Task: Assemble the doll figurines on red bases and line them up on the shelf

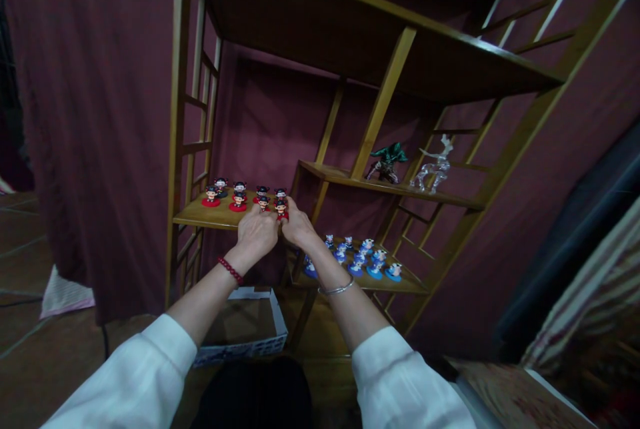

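Note:
Small red-based figurines with black hats stand in two rows on the left wooden shelf (215, 215). My left hand (257, 234) is at the shelf's front edge, its fingers closed around the base of a front-row figurine (263, 203). Close beside it, my right hand (299, 225) has its fingers closed at the right side of the end figurine (281, 209). Another figurine (281, 194) stands just behind that one. Farther left are a front figurine (239, 200) and the leftmost front figurine (211, 195). My fingertips are partly hidden.
Several blue-and-white figurines (359, 262) stand on the lower right shelf, partly behind my right forearm. A green-caped figure (387, 162) and a clear deer ornament (434, 167) occupy the middle shelf. An open cardboard box (280, 322) sits below. Wooden posts (385, 102) divide the shelving.

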Action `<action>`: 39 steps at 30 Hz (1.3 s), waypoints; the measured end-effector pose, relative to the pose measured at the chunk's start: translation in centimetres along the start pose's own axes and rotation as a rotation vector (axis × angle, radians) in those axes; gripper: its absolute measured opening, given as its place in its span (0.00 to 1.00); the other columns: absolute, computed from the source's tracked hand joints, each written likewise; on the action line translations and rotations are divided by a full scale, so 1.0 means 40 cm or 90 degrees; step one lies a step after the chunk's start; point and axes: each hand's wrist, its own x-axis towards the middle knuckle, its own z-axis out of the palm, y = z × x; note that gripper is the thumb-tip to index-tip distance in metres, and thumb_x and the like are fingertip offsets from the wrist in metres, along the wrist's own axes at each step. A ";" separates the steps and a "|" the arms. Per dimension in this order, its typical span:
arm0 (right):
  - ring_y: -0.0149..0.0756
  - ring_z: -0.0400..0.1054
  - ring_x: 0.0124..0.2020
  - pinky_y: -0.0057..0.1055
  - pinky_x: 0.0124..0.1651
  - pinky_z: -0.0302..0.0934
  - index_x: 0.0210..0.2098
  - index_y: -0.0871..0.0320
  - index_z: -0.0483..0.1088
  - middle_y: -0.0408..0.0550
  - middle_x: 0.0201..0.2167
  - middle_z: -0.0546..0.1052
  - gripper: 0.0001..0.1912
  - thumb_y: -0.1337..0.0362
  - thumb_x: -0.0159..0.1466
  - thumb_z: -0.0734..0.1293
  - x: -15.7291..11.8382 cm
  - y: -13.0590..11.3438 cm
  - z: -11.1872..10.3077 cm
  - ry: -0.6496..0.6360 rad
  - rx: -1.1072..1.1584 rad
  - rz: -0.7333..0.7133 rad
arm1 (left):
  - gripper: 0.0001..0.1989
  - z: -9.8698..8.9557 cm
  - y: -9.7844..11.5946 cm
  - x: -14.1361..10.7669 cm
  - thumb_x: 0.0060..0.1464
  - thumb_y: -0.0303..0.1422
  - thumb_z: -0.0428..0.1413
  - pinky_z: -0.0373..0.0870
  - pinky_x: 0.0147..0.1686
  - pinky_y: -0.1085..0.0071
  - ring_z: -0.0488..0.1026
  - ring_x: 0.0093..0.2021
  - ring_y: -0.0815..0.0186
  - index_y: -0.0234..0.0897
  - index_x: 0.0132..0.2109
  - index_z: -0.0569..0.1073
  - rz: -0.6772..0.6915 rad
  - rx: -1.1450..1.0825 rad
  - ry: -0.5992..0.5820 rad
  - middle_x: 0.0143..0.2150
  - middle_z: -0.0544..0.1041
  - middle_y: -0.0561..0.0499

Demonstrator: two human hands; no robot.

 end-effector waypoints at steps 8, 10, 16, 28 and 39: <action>0.45 0.65 0.52 0.35 0.53 0.57 0.65 0.63 0.43 0.58 0.50 0.72 0.36 0.69 0.59 0.61 0.018 -0.004 0.000 -0.018 -0.042 0.015 | 0.14 0.008 -0.002 0.012 0.58 0.34 0.46 0.64 0.34 0.65 0.67 0.38 0.56 0.38 0.32 0.74 0.018 0.010 0.020 0.27 0.76 0.45; 0.45 0.66 0.52 0.34 0.52 0.58 0.64 0.63 0.45 0.58 0.51 0.71 0.36 0.69 0.59 0.61 0.026 -0.001 -0.001 -0.023 -0.030 0.013 | 0.14 0.009 -0.002 0.013 0.58 0.33 0.46 0.64 0.35 0.64 0.67 0.38 0.56 0.38 0.32 0.74 0.023 0.004 0.020 0.28 0.76 0.45; 0.43 0.65 0.53 0.32 0.52 0.58 0.63 0.63 0.47 0.58 0.52 0.71 0.35 0.68 0.59 0.63 0.044 0.002 0.001 -0.028 -0.030 0.003 | 0.14 0.012 -0.002 0.005 0.58 0.33 0.45 0.64 0.37 0.63 0.66 0.37 0.56 0.37 0.32 0.74 0.044 0.004 0.051 0.31 0.77 0.44; 0.42 0.65 0.53 0.33 0.53 0.56 0.63 0.60 0.48 0.56 0.52 0.71 0.35 0.70 0.58 0.63 0.065 0.006 0.012 -0.011 -0.055 0.000 | 0.16 0.020 -0.014 -0.011 0.59 0.33 0.44 0.64 0.38 0.61 0.65 0.37 0.57 0.35 0.34 0.75 0.052 -0.062 0.098 0.33 0.77 0.42; 0.45 0.67 0.50 0.34 0.49 0.58 0.60 0.67 0.51 0.61 0.49 0.73 0.30 0.68 0.59 0.61 0.066 0.006 0.021 0.006 -0.063 0.010 | 0.15 0.029 -0.022 -0.013 0.59 0.33 0.45 0.64 0.40 0.62 0.67 0.37 0.58 0.32 0.35 0.76 0.064 -0.006 0.119 0.37 0.78 0.43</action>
